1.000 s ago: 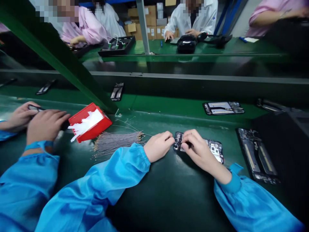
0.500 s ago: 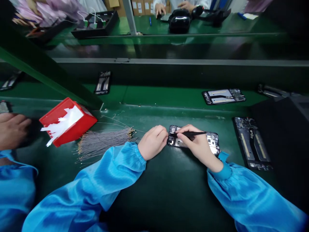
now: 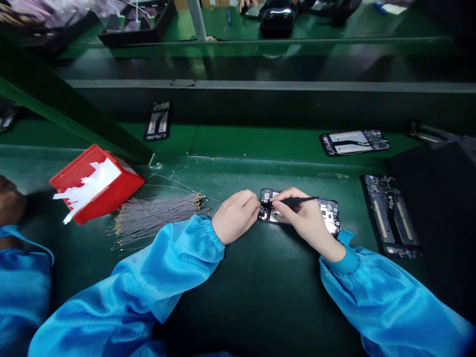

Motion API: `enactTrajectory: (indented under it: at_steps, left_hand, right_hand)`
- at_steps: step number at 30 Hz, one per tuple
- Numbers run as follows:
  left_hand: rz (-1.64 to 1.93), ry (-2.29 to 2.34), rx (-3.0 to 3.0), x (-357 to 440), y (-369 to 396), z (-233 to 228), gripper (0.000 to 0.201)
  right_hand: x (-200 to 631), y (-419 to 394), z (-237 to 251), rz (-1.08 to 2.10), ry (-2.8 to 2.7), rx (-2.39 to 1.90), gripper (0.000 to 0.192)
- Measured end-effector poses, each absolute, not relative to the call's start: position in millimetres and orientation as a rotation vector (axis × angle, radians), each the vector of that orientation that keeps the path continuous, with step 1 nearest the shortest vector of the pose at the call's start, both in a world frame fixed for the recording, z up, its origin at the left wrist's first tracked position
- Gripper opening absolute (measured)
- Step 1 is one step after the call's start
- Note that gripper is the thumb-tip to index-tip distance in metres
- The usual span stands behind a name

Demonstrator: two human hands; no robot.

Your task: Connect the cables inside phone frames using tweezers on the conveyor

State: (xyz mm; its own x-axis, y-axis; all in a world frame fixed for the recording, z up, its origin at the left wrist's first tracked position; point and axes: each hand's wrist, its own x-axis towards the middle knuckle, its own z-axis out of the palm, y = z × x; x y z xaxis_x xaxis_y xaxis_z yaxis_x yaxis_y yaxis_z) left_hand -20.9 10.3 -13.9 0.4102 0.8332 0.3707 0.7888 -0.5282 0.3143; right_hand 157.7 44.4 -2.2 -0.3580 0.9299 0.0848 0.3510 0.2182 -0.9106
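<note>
An opened phone body [image 3: 329, 214] with its circuit board showing lies flat on the dark green bench. My left hand [image 3: 238, 214] is curled against the phone's left end and steadies it. My right hand [image 3: 303, 218] lies over the phone's middle and grips thin black tweezers [image 3: 301, 201]; their tip is at the phone's upper left corner. Both arms wear blue sleeves.
A bundle of thin grey wires [image 3: 156, 216] lies left of my hands beside a red box [image 3: 97, 182] of white scraps. Another open phone [image 3: 391, 214] lies at the right, two more [image 3: 356, 141] [image 3: 158, 120] on the belt behind. A co-worker's sleeve [image 3: 22, 267] is at far left.
My right hand went from pressing the phone with its fingers to holding tweezers at its upper left corner. The view tilted down. The co-worker's hands slid out to the left.
</note>
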Motion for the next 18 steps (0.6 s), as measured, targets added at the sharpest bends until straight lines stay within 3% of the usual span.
enactTrajectory:
  at_steps: [18]
  left_hand:
    - [0.723,1.487,2.579,-20.3,9.9,-13.1,0.017]
  right_hand:
    - [156.5,44.2,-4.1,1.083,-1.866,-1.149,0.006]
